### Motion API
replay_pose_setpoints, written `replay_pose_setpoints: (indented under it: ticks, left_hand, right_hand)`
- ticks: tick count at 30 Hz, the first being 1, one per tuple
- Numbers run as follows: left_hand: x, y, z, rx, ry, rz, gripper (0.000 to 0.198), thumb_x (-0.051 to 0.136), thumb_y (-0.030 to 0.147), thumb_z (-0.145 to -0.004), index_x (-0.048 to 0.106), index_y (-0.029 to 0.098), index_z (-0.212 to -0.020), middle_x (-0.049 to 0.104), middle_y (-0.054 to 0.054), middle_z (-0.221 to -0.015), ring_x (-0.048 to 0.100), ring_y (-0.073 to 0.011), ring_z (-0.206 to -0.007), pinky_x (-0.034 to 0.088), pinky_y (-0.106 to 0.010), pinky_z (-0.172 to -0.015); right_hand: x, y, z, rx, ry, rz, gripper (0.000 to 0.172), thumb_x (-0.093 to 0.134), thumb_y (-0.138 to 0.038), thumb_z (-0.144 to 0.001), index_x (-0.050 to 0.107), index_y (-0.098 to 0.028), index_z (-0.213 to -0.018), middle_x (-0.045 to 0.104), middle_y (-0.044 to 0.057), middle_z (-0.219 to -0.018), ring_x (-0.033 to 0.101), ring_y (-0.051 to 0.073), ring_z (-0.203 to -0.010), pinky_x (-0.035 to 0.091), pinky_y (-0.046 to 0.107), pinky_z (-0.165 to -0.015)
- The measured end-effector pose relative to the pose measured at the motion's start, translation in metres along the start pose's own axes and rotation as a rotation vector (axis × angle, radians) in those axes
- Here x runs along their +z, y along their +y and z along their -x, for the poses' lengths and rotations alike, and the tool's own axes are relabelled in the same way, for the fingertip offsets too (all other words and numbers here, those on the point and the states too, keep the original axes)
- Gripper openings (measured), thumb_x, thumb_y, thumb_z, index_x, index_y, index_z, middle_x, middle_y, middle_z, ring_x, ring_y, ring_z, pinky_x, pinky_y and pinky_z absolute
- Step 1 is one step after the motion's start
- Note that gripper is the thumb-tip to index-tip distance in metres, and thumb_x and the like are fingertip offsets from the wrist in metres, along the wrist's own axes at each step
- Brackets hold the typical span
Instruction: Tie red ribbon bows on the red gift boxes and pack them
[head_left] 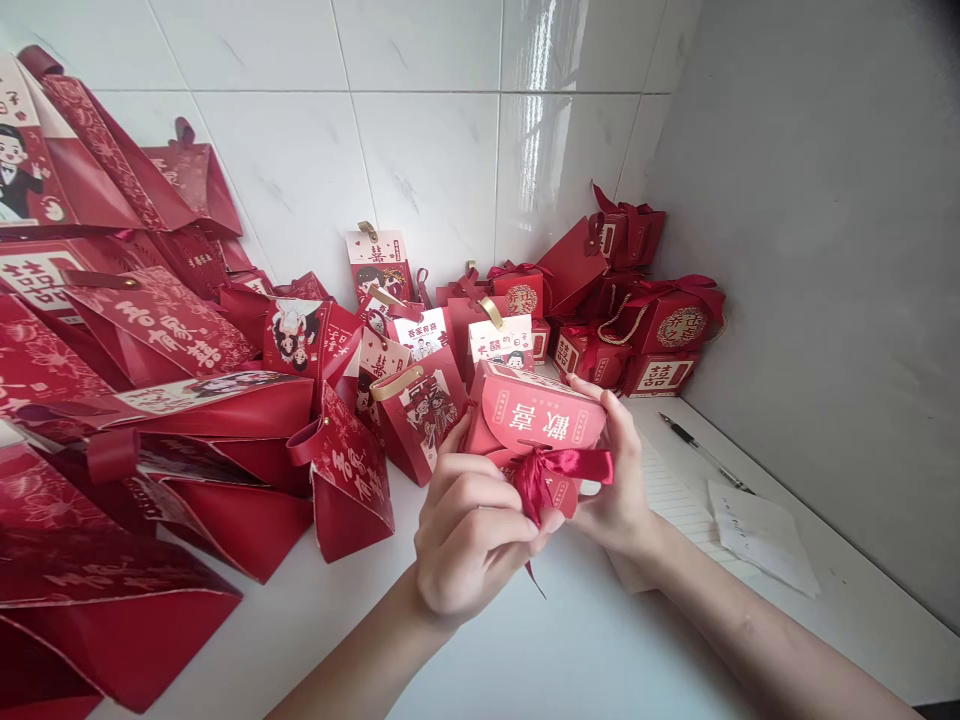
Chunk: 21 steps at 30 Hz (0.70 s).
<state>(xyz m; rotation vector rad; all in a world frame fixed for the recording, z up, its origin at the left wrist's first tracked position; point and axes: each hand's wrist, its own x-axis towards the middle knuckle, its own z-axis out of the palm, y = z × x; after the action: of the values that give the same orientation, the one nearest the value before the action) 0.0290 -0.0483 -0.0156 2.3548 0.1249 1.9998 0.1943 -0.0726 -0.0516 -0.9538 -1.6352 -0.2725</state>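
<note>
A red gift box (525, 405) with pale printed characters is held up above the white table between my two hands. A dark red satin ribbon (555, 468) is tied in a bow on its near face. My left hand (472, 525) is closed on the box's left and lower side, its fingers by the bow. From the right, my right hand (622, 480) wraps round the box's side, with the thumb toward the top edge. The fingers behind and under the box are hidden.
Many red gift boxes (352, 475) crowd the left and back of the table (360, 640). Ribboned boxes (667, 330) are stacked in the back right corner. Lined paper (686, 500), a paper slip (761, 535) and a black pen (705, 452) lie at right. A tiled wall (427, 160) stands behind.
</note>
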Motion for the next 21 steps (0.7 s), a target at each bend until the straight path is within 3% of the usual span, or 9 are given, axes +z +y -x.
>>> replay_pose_setpoints:
  ticks: [21]
  left_hand:
    - [-0.0011, 0.0, -0.0003, -0.028, -0.038, 0.01, 0.019, 0.065, 0.012, -0.077, 0.049, 0.02, -0.074, 0.051, 0.004, -0.062, 0.053, -0.0116, -0.065, 0.053, -0.032, -0.063]
  right_hand:
    - [-0.0007, -0.0054, -0.0044, -0.005, 0.004, 0.007, 0.097, 0.072, -0.044, -0.072, 0.009, -0.03, -0.144, 0.032, 0.014, -0.139, 0.037, 0.037, -0.127, 0.041, 0.058, -0.098]
